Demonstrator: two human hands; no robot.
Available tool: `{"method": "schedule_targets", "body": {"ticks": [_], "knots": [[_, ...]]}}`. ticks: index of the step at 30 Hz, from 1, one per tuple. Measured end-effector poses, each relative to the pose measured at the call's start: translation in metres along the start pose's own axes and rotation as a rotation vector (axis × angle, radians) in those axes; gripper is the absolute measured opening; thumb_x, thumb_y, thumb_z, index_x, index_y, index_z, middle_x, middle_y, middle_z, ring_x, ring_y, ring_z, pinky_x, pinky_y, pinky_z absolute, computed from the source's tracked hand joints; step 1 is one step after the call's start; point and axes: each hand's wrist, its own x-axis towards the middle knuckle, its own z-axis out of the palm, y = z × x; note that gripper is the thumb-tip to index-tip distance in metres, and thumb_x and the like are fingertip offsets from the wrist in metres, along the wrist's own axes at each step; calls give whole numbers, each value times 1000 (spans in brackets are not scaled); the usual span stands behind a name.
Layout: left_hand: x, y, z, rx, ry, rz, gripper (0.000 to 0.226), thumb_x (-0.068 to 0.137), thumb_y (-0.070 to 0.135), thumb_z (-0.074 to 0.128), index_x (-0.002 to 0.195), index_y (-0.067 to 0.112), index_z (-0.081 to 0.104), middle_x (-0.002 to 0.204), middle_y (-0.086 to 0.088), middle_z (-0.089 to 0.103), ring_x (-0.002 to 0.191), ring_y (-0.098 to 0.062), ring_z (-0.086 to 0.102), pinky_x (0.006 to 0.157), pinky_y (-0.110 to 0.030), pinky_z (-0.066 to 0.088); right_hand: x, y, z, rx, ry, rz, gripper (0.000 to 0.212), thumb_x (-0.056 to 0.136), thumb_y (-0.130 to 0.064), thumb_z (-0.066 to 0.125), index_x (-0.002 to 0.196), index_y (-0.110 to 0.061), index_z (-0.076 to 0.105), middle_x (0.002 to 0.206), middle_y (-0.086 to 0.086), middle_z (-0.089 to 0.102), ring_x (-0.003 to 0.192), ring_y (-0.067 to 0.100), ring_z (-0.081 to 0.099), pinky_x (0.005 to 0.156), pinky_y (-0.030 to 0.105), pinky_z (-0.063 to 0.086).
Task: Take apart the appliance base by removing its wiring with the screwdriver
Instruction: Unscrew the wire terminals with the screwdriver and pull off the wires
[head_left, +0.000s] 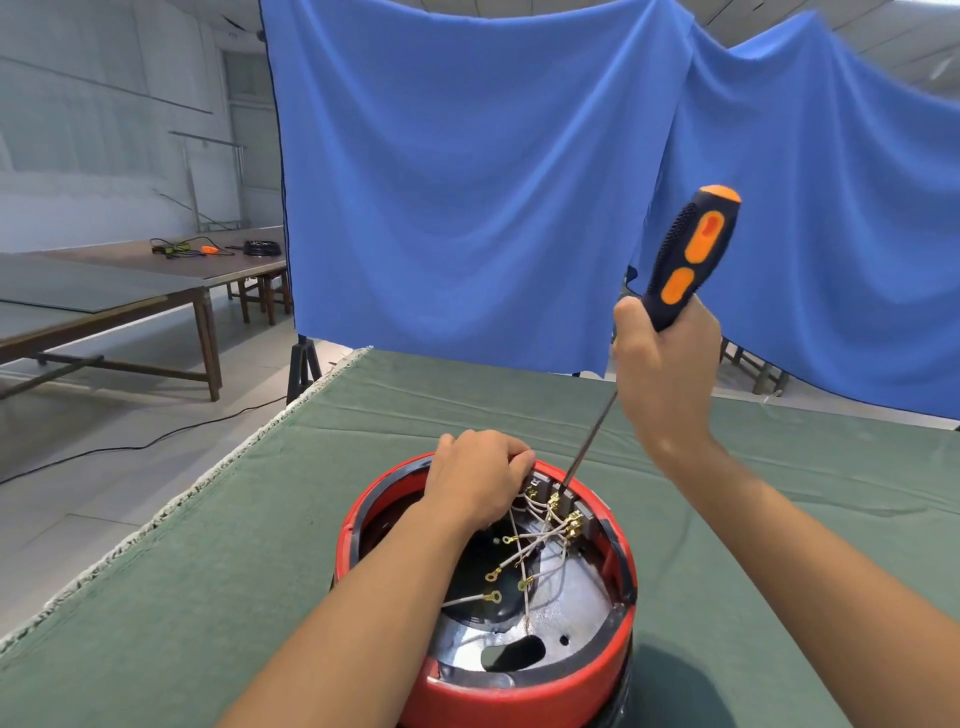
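Observation:
A round red appliance base (524, 691) stands upside down on the green cloth, open toward me, with a metal plate inside. White wires with brass ring terminals (530, 551) fan out from a terminal block at its far rim. My left hand (475, 475) reaches into the base, its fingers curled round the wires near that block. My right hand (662, 374) grips the black and orange handle of a screwdriver (691, 260), held steeply. Its thin shaft runs down to the terminal block, where the tip touches near the brass terminals.
The green cloth covers the table (311, 519), whose left edge runs diagonally from near left to far middle. A blue sheet (467, 182) hangs behind the table. Brown tables (104, 291) with cables stand far left, and a black cable crosses the floor.

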Motion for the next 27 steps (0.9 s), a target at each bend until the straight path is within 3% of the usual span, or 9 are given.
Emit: {"method": "schedule_targets", "body": {"ticks": [2,5,10,15,17,23,27], "knots": [[1,0,1,-5,-4,1,34,98,38,38,97,27,70,99,5,70,98,-20,56,90,-36,26,7,7,0,6,18,47,29,77,-11,50,59,-16,28,47,-9,28,44,8,24,40,18,22],[2,-1,1,-13,-2,2,34,98,38,38,96,26,71,97,6,71,96,-19,56,93,-37,26,17,21,-1,-9,55,180,25,80,-10,50,62,-11,33,52,-1,31,47,13,26,42,22,23],[1,-1,1,-18,11,1,34,98,38,39,96,26,71,99,5,71,98,-20,57,84,-33,21,24,43,-7,2,153,365,25,80,-12,51,59,-16,39,52,1,41,43,14,36,43,22,30],[1,0,1,-16,6,-4,34,98,39,39,95,27,71,98,6,71,97,-20,57,89,-35,24,24,64,-16,9,254,573,22,80,-18,53,59,-18,46,51,-1,47,52,22,45,54,33,37],[2,-1,1,-19,1,-5,34,98,39,39,94,27,71,97,6,71,96,-19,57,92,-37,26,21,68,-19,48,279,604,22,79,-19,54,59,-18,46,46,-5,46,49,20,45,51,31,35],[3,-2,2,-7,11,-1,34,98,39,39,94,27,71,96,6,70,96,-19,56,90,-37,27,15,38,-21,130,220,347,22,74,-16,51,57,-16,37,35,-12,37,35,9,35,38,17,27],[2,-2,3,-8,19,5,35,98,39,39,94,26,71,97,6,71,96,-19,57,86,-35,25,6,13,-19,120,94,142,27,74,-15,49,57,-15,28,40,-11,28,43,18,28,42,22,24]]}}
